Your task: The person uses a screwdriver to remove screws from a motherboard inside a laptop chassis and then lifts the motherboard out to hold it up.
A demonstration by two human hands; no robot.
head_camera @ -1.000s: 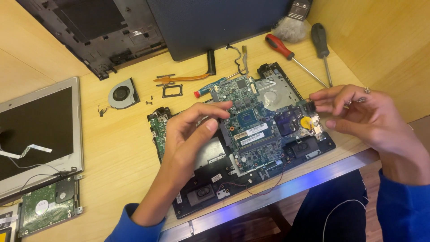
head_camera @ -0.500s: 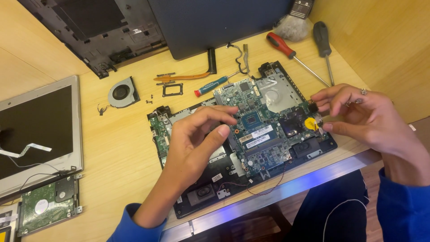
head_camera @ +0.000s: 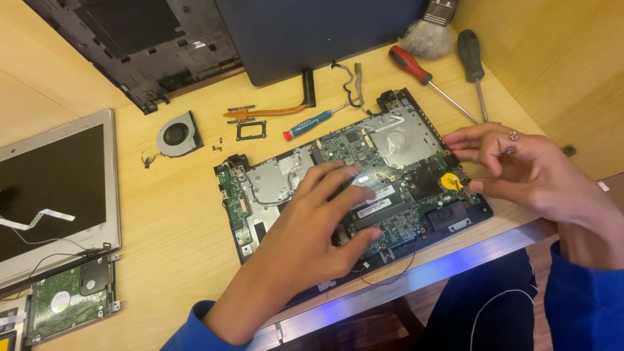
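**Opened laptop base, board exposed, both hands on it**

Pale wooden surface (head_camera: 175, 214) with a wooden side wall carried a laptop taken well apart. At its near edge lay the laptop base (head_camera: 354, 195) with its green motherboard bare. The left hand (head_camera: 312, 227) rested flat on the middle of the board, fingers spread and loose, its grip closed on nothing. The right hand (head_camera: 526, 172) hovered at the board's right end, fingertips drawn together just beside a yellow coin cell battery (head_camera: 448, 181); whether that grip pinched anything I could not tell.

Judging by the layout, the strip-down looked far along: the cooling fan (head_camera: 177, 134) lay left of the board, a copper heat pipe (head_camera: 273, 107) and a small black bracket (head_camera: 251, 130) behind it, with loose screws between. The board itself sat in the base, so its removal seemed left to do.

Behind the board lay a small blue screwdriver (head_camera: 312, 122), and farther right a red-handled screwdriver (head_camera: 416, 68), a black-handled screwdriver (head_camera: 471, 55) and a brush (head_camera: 429, 29). A dark laptop cover (head_camera: 149, 45) lay at the far left, a screen panel (head_camera: 55, 188) left of the board, and a hard drive (head_camera: 68, 302) near that panel.
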